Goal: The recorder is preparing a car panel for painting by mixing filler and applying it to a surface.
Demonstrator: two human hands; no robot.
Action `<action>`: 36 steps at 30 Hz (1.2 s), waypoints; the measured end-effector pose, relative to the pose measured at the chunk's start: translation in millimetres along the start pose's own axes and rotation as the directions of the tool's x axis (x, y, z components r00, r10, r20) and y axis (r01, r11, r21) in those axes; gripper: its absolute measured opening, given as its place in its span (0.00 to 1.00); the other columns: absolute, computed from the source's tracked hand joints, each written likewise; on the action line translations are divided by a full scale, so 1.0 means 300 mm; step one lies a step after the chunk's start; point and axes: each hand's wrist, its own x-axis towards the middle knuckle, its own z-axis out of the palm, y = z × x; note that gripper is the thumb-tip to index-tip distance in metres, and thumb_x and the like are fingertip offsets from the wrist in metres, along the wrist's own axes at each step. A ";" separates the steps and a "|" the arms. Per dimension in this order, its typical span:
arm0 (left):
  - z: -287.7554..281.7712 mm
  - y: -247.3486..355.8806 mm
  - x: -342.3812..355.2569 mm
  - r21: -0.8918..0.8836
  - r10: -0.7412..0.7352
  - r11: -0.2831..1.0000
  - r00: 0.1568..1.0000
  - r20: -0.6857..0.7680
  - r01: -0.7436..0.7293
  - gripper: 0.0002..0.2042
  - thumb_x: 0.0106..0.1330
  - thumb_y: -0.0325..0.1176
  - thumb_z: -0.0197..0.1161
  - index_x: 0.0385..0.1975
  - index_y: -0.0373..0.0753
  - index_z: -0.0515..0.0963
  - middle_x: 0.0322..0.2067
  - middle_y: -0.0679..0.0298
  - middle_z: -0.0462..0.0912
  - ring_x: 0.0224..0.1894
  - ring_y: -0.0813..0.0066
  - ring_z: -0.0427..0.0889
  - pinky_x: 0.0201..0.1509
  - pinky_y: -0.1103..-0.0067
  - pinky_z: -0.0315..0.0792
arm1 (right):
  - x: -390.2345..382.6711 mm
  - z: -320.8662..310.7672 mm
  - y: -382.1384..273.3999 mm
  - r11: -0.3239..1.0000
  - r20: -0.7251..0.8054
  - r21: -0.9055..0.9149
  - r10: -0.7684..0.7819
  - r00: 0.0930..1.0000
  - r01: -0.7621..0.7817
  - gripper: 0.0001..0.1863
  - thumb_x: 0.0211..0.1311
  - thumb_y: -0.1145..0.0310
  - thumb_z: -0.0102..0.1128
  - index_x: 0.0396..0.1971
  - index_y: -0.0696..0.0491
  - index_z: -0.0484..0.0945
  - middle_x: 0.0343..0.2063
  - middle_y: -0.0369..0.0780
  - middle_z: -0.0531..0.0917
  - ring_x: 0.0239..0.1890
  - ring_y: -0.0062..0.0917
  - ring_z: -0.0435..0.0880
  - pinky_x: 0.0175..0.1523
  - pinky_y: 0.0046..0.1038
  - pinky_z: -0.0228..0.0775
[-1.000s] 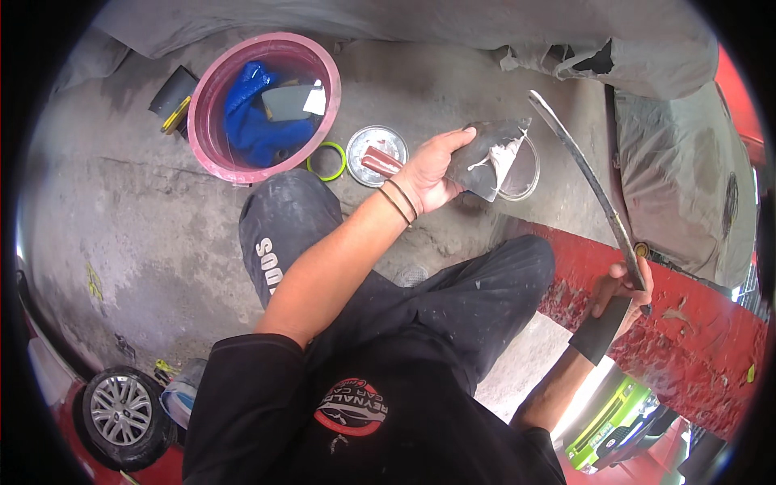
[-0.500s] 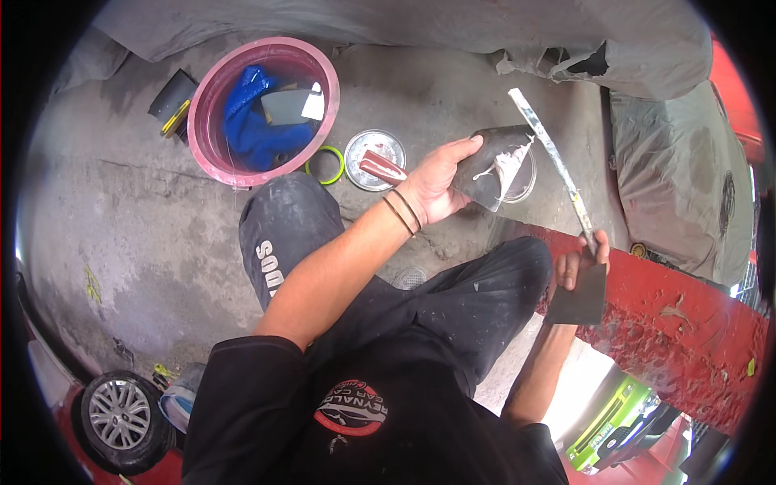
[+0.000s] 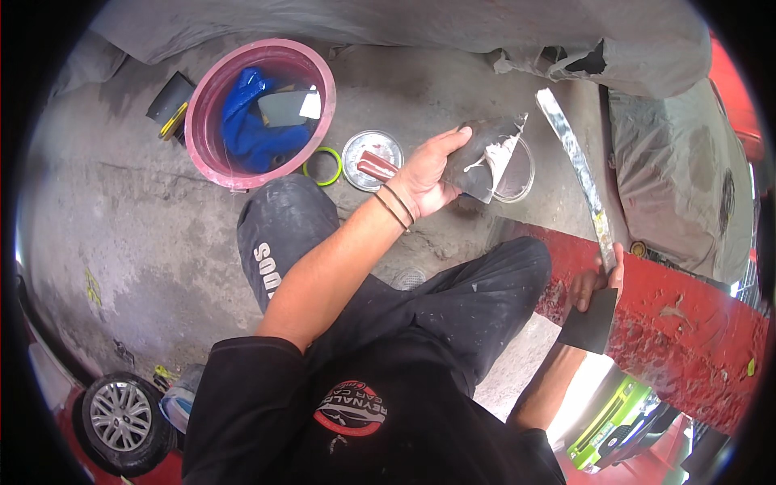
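My left hand (image 3: 430,175) is closed on a thin dark grey plate (image 3: 471,153) with a blob of whitish paste (image 3: 499,158) along its far right edge. Under that edge, a round can (image 3: 524,179) is partly hidden by the plate. Off to the right, my right hand (image 3: 596,284) is closed around the lower end of a long paste-smeared mixing stick (image 3: 572,153), which points up and away. The same hand also has a dark, flat putty spreader (image 3: 588,322) in it. A silvery round lid (image 3: 354,171) with a red-brown tube (image 3: 374,166) on it lies left of the plate.
A pink basin (image 3: 196,121) with water, a blue cloth (image 3: 236,113) and a grey flat piece stands far left; a green tape ring (image 3: 333,179) lies beside it. Grey covers (image 3: 388,28) hang along the back. A chipped red surface (image 3: 687,323) is at right, a wheel (image 3: 121,420) lower left.
My right hand has moved right and toward me with the stick and the spreader. My left hand has shifted slightly left, and the plate is turned a little.
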 end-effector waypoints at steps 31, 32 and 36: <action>0.068 0.066 -0.041 -0.069 0.012 0.998 0.999 0.042 -0.010 0.17 0.88 0.43 0.62 0.65 0.38 0.83 0.55 0.60 0.94 0.56 0.69 0.95 0.62 0.67 0.90 | -0.079 -0.014 -0.033 0.807 0.398 -0.425 -0.241 0.885 0.411 0.40 0.88 0.42 0.61 0.80 0.61 0.74 0.19 0.29 0.73 0.16 0.12 0.64 0.24 0.23 0.51; 0.071 0.064 -0.042 -0.070 0.012 0.997 0.999 0.043 -0.009 0.17 0.88 0.43 0.62 0.65 0.38 0.83 0.55 0.60 0.94 0.56 0.69 0.95 0.62 0.67 0.90 | -0.071 -0.010 -0.023 0.806 0.398 -0.426 -0.242 0.885 0.412 0.40 0.88 0.42 0.61 0.80 0.61 0.74 0.19 0.29 0.73 0.16 0.12 0.64 0.24 0.23 0.51; 0.057 0.070 -0.038 -0.090 0.031 0.996 0.998 0.051 -0.027 0.17 0.89 0.42 0.62 0.66 0.37 0.82 0.56 0.60 0.94 0.56 0.68 0.94 0.63 0.67 0.90 | -0.073 0.017 -0.007 0.771 0.444 -0.443 -0.255 0.859 0.458 0.39 0.89 0.43 0.61 0.80 0.61 0.75 0.26 0.33 0.78 0.17 0.11 0.64 0.24 0.23 0.51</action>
